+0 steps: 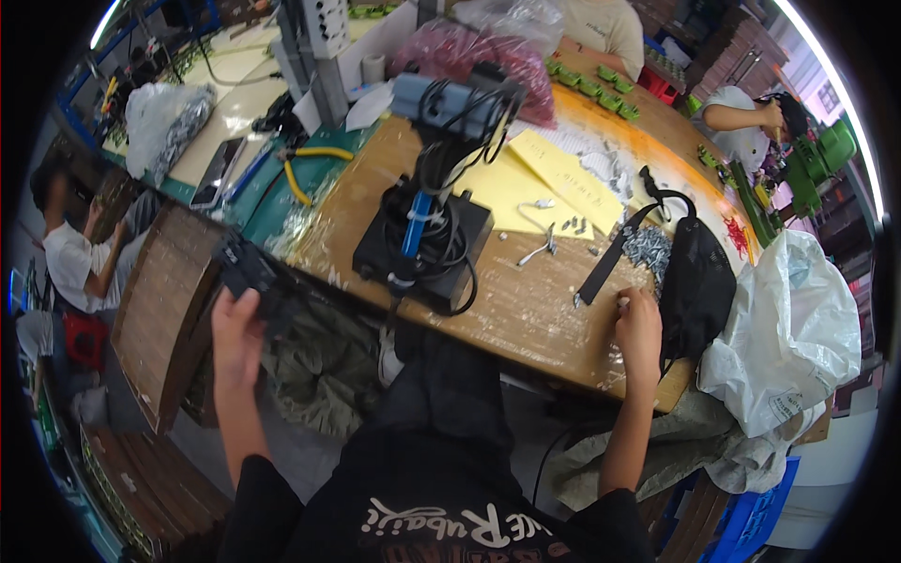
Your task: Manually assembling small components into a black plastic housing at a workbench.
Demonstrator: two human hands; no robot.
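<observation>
My left hand (235, 342) is closed around the lower end of a dark, boxy device (251, 270), held off the left side of the table; its exact kind is unclear. My right hand (639, 330) rests at the table's right front, fingers curled together; whatever may be between them is hidden. Just beyond it lies a heap of small grey metal parts (646, 249). A black bag with straps (699, 281) lies to its right. Mid-table stands a black box (375, 246) with coiled cables and a blue-grey tool-like unit above it. A short white cable (537, 249) lies near loose small parts.
Yellow paper sheets (549, 178) cover the table's middle. Yellow-handled pliers (314, 153) and a phone (218, 174) lie on the green mat at left. A white plastic bag (788, 328) bulges at right. A cardboard box (160, 310) stands left. Other people sit around.
</observation>
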